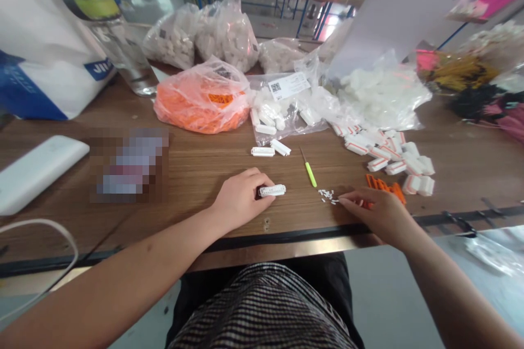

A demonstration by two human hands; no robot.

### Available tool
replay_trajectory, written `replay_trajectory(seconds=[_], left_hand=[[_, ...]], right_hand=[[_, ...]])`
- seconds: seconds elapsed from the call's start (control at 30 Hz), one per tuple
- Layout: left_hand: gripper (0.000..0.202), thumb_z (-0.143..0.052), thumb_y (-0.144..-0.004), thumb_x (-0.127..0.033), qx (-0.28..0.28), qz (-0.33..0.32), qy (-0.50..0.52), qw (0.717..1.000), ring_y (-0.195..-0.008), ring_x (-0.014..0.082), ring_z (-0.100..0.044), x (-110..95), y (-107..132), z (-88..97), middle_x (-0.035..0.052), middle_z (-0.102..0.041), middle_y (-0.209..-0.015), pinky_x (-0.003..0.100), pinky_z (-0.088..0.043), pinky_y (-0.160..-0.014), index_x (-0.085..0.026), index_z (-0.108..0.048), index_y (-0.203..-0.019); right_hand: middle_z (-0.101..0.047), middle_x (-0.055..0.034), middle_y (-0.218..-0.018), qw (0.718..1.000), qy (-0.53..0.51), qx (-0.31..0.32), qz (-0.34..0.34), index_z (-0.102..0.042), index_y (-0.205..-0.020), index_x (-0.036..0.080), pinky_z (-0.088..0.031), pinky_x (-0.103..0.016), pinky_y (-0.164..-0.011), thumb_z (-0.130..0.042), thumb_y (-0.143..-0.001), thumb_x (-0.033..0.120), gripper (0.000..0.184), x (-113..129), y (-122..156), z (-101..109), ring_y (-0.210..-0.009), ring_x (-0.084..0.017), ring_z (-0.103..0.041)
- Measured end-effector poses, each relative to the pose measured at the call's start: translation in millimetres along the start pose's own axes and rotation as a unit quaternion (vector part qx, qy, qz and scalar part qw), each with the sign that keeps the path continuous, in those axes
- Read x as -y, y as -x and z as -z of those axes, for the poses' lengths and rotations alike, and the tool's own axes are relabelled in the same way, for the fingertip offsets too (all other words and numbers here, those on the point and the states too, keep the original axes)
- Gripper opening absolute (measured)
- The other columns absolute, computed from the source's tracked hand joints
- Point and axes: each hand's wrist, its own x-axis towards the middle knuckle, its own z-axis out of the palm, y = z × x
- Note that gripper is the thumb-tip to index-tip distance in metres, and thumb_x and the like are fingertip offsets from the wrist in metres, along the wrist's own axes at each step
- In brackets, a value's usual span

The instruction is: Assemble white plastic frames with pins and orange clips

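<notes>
My left hand (243,196) is closed around a small white plastic housing (273,191), its slotted inside facing up. Over to the right, my right hand (379,210) has thumb and fingers together at the edge of a scatter of tiny white pieces (326,194); whether a piece is pinched between the fingertips is too small to tell. Between the hands lies a thin-shafted tool with a yellow-green handle (310,173). Two more white housings (263,151) rest beyond my left hand. Orange plastic strips (385,186) lie just behind my right hand, partly covered by it.
White pieces with orange stripes (379,154) are piled at the right. Behind stand a bag of orange parts (202,101), a clear labelled bag (286,101) and more bags. A water bottle (123,49), a white power bank (39,172) and a cable (61,229) occupy the left.
</notes>
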Motion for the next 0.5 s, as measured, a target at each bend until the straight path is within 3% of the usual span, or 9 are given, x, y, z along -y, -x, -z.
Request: replay_trajectory(seconds=[0.1, 0.3, 0.4, 0.5], left_hand=[[0.009, -0.067, -0.079, -0.021, 0.0, 0.001, 0.003, 1.0, -0.062, 0.0114, -0.051, -0.1, 0.2, -0.2, -0.0014, -0.061, -0.082, 0.028, -0.044, -0.065, -0.022, -0.068, -0.087], [0.009, -0.067, -0.079, -0.021, 0.003, 0.01, 0.006, 1.0, -0.061, 0.0109, -0.051, -1.9, 0.4, 0.2, -0.0019, -0.06, -0.081, 0.027, -0.042, -0.063, -0.022, -0.068, -0.087], [0.01, -0.066, -0.079, -0.021, 0.002, 0.009, 0.003, 1.0, -0.061, 0.0106, -0.051, -1.4, 0.8, -0.2, -0.0018, -0.06, -0.082, 0.027, -0.042, -0.063, -0.022, -0.068, -0.088], [0.01, -0.066, -0.078, -0.022, 0.001, 0.012, 0.001, 1.0, -0.061, 0.0107, -0.051, -0.5, 1.0, -0.8, -0.0017, -0.061, -0.082, 0.027, -0.042, -0.062, -0.022, -0.068, -0.088]], right_hand=[[-0.074, -0.0024, -0.074, 1.0, -0.007, 0.001, -0.008, -0.075, -0.071, 0.025, -0.048, -0.031, -0.057, -0.06, -0.079, 0.041, 0.023, -0.8, -0.4, -1.0, -0.062, -0.02, -0.064], [-0.068, -0.0009, -0.058, 0.999, 0.005, 0.008, -0.034, -0.073, -0.066, 0.024, -0.044, -0.03, -0.051, -0.062, -0.077, 0.043, 0.024, -2.5, -3.0, -2.2, -0.051, -0.018, -0.059], [-0.072, -0.003, -0.07, 0.999, 0.022, 0.002, -0.026, -0.074, -0.071, 0.024, -0.047, -0.033, -0.058, -0.063, -0.078, 0.046, 0.025, -5.2, -0.7, -2.4, -0.062, -0.021, -0.064], [-0.074, -0.0047, -0.081, 0.998, 0.06, -0.024, 0.024, -0.075, -0.075, 0.025, -0.047, -0.038, -0.069, -0.057, -0.082, 0.045, 0.027, -4.3, 4.0, -5.0, -0.076, -0.025, -0.067]])
